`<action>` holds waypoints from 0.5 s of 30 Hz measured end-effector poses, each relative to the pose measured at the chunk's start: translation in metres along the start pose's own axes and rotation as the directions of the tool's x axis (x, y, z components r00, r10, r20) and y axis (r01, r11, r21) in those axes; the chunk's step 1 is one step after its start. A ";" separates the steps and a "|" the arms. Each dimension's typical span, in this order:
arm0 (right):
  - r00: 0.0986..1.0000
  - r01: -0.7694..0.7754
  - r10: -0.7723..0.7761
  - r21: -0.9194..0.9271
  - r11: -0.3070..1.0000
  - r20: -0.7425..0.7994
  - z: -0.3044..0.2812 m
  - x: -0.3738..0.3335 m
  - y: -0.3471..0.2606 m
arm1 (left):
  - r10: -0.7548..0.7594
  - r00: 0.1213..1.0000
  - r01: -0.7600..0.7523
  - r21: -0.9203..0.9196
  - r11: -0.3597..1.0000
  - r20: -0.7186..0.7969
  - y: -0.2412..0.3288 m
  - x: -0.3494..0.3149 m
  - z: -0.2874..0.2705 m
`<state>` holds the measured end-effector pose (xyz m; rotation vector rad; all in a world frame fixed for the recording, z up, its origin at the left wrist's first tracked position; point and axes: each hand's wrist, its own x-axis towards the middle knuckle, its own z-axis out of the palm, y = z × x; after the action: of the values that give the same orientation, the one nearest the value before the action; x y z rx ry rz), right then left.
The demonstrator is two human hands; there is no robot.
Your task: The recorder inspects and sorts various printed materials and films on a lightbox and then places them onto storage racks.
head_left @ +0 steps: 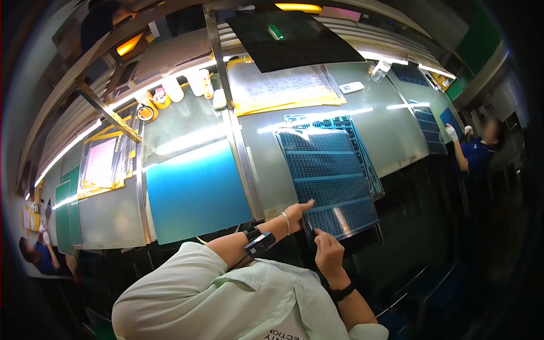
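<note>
A dark blue patterned sheet [326, 164], which looks like a circuit panel or film, lies on the bench before me under a glossy clear layer. A second blue patterned sheet [365, 144] shows from beneath it, turned slightly. My left hand [294, 217] is at the near left edge of the top sheet, its index finger stretched out over the surface. My right hand [328, 252] is closed in a pinch at the near edge. A thin dark sliver shows by its fingertips; what it is, I cannot make out.
A plain blue sheet [198, 195] lies to the left, past a metal divider [243, 164]. Behind are papers in a yellow-edged sleeve [283, 85], tape rolls [147, 112] and white bottles [173, 89]. A black board [294, 42] sits overhead. Co-workers [481, 153] are at both sides.
</note>
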<state>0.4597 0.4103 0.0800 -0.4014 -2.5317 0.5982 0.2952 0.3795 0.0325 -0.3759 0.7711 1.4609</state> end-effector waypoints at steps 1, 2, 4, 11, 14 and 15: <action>0.999 -0.034 0.034 0.004 0.999 -0.011 -0.003 0.012 0.000 | 0.005 1.000 -0.002 -0.116 0.993 0.025 0.008 -0.001 -0.005; 1.000 -0.022 0.022 0.006 1.000 -0.010 -0.001 0.019 0.004 | 0.015 1.000 -0.012 -0.120 0.993 0.027 0.016 -0.003 -0.010; 0.970 -0.206 0.221 0.138 0.969 -0.104 0.005 0.029 0.009 | 0.078 0.942 0.024 -0.301 0.953 0.325 0.031 -0.011 -0.017; 0.923 -0.320 0.326 0.063 0.945 -0.203 -0.067 0.116 0.035 | 0.271 0.771 -0.048 0.372 0.927 -0.576 0.016 0.028 -0.063; 0.967 0.155 -0.172 -0.102 0.983 -0.190 -0.104 0.144 -0.002 | 0.215 0.803 -0.174 0.127 0.977 -0.556 0.006 0.045 -0.077; 0.933 0.334 -0.350 -0.161 0.929 -0.084 -0.111 0.146 -0.012 | 0.219 0.798 -0.187 0.114 0.976 -0.562 0.005 0.058 -0.079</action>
<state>0.3959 0.4940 0.2313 -0.0333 -2.4630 0.2519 0.2676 0.3708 -0.0607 -0.7309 1.3693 1.5365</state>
